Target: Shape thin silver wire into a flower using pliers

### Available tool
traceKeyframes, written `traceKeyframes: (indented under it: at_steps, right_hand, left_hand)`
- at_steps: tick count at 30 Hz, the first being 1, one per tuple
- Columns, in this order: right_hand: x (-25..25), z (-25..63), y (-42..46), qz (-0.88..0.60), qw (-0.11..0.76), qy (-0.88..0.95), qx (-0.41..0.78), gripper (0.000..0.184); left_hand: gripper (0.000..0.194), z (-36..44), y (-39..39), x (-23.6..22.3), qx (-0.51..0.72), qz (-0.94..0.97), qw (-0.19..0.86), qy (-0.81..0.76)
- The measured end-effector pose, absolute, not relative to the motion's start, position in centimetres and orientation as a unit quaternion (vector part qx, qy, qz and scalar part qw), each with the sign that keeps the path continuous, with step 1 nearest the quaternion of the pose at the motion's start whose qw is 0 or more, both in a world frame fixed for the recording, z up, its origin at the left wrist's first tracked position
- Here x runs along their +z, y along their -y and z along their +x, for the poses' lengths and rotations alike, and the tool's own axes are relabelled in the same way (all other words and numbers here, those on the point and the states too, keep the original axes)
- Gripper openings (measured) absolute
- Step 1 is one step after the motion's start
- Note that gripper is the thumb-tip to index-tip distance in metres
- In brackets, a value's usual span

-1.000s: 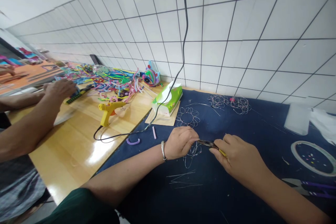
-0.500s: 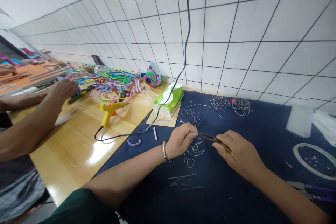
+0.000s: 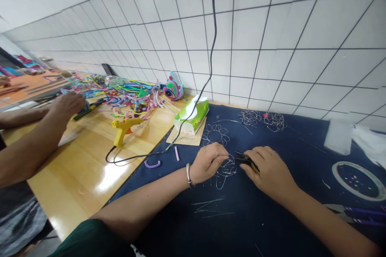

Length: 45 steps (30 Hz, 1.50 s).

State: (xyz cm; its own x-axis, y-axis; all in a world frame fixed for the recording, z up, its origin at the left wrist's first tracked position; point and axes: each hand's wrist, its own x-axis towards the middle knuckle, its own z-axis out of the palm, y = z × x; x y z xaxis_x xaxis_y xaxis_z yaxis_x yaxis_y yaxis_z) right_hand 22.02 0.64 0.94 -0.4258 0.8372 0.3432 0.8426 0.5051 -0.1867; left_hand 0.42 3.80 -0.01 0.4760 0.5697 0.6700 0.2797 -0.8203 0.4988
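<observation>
My left hand pinches a looped wire piece, whose thin silver loops and small beads hang below the fingers. In my right hand is a pair of pliers with yellow and black handles. The jaws are parted and point at the left fingertips, a short gap away from them. A wire ring of petal-like loops lies on the dark blue cloth just beyond my left hand. Several straight wires rest nearer to me.
A green tissue pack sits behind my left hand, with a black cable across it to a yellow glue gun. Looped wire bundles lie at the back. A round dish with beads and purple-handled scissors are at right. A co-worker's hand is at left.
The pliers' jaws have opened and drawn back slightly from the left fingertips; before, they were closed together at those fingers. My left hand keeps its pinch. The view has shifted slightly.
</observation>
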Motion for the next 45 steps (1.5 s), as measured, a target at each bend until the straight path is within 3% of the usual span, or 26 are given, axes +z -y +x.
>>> traceKeyframes:
  at_steps: [4, 9, 21, 28, 34, 45]
  right_hand:
    - [1.1, 20.3, 0.7, -0.489, 0.283, 0.820, 0.086, 0.025]
    - [0.1, 19.2, 1.1, -0.485, 0.290, 0.820, 0.090, 0.015]
    - [-0.1, 19.7, 1.0, -0.484, 0.265, 0.829, 0.096, 0.012]
    - [-0.4, 19.9, 1.0, -0.462, 0.280, 0.836, 0.093, 0.015]
    - [-0.4, 20.0, 1.0, -0.442, 0.303, 0.841, 0.074, 0.014]
    - [-0.2, 20.2, 1.0, -0.422, 0.326, 0.846, 0.017, 0.013]
  left_hand:
    - [0.009, 1.4, -3.2, -0.3, 0.429, 0.862, 0.148, -0.228]
    - [0.011, 2.2, -2.3, -0.2, 0.424, 0.859, 0.190, -0.215]
    - [0.020, 3.2, -2.0, 0.3, 0.405, 0.609, 0.574, -0.370]
    - [0.019, 3.3, -2.0, 0.3, 0.375, 0.480, 0.706, -0.362]
    - [0.021, 3.2, -2.1, 0.4, 0.348, 0.473, 0.714, -0.381]
    - [0.022, 3.4, -1.7, 0.4, 0.390, 0.590, 0.601, -0.372]
